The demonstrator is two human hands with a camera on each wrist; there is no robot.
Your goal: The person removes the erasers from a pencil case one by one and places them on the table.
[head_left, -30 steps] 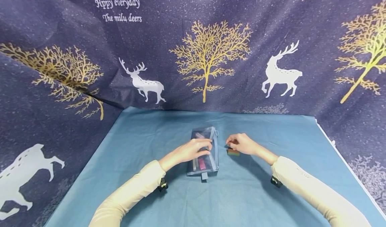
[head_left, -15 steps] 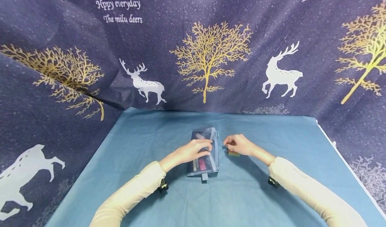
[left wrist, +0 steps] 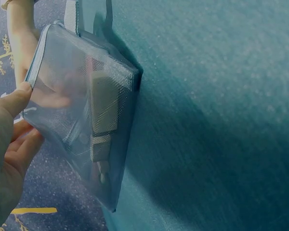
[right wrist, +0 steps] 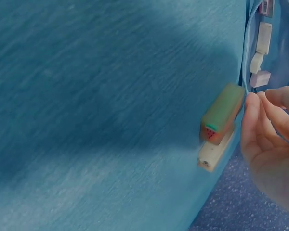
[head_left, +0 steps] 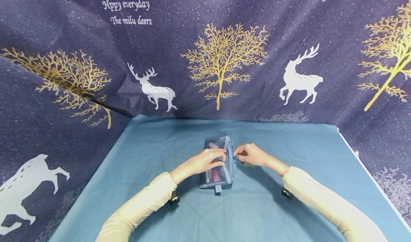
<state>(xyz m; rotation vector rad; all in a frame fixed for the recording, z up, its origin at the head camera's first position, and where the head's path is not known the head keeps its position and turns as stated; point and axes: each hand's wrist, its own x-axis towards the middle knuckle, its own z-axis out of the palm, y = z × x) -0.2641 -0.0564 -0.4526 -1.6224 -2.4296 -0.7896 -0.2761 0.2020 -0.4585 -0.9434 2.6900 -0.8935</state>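
A blue mesh zip pouch (head_left: 219, 179) lies mid-table with small pale blocks (left wrist: 103, 101) and a pink piece (head_left: 215, 175) showing through. My left hand (head_left: 208, 160) pinches its edge between thumb and fingers, and the mouth gapes. Close to that opening, my right hand (head_left: 252, 154) has its thumb and fingers bent together. Whether anything is between those fingertips cannot be told. In the right wrist view, a green and orange block (right wrist: 222, 113) with a red dotted end lies beside my right hand, against a cream block (right wrist: 216, 151). The right hand mostly covers both in the head view.
A blue cloth (head_left: 205, 217) covers the table. Dark fabric (head_left: 192, 92) printed with trees and deer hangs behind and at the sides. A short fabric tab (head_left: 218, 189) sticks out of the pouch's near end.
My right hand has moved left, from over the small blocks toward the pouch's opening, and it covers more of them. My left hand and the pouch have stayed put.
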